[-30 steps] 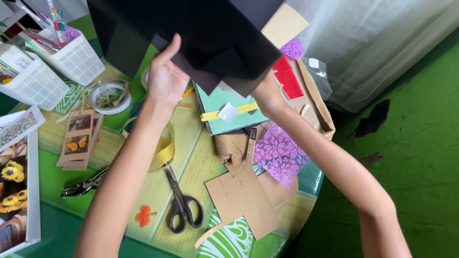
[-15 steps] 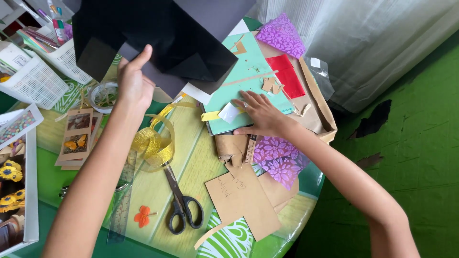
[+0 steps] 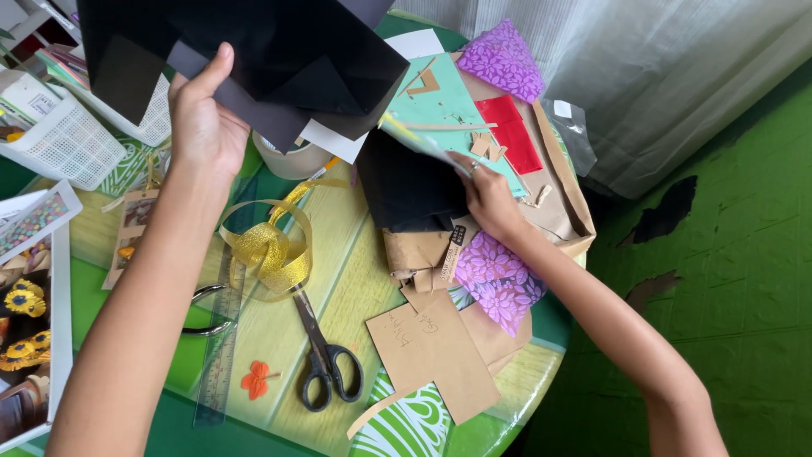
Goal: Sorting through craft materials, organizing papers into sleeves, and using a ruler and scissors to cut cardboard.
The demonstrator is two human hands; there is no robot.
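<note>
My left hand (image 3: 203,118) grips a stack of black paper sheets (image 3: 254,59) held up above the table's far left. My right hand (image 3: 486,199) lifts the edge of a mint-green sheet (image 3: 448,110) strewn with brown scraps. Under that raised sheet lies a black sheet (image 3: 410,190) on crumpled brown paper (image 3: 419,258). A red piece (image 3: 507,131) and a purple floral sheet (image 3: 502,57) rest on the same pile. Another purple floral piece (image 3: 499,279) sits just below my right wrist.
Black scissors (image 3: 321,355), a gold ribbon coil (image 3: 266,254), a clear ruler (image 3: 222,338), pliers (image 3: 207,309) and a small orange butterfly cutout (image 3: 255,379) lie on the round green table (image 3: 355,245). Brown card pieces (image 3: 431,347) sit near the front. White baskets (image 3: 59,140) stand far left. A tape roll (image 3: 292,161) sits under the black stack.
My left hand has carried the black stack left and up. My right hand has lifted the mint-green sheet's edge, uncovering the black sheet beneath it.
</note>
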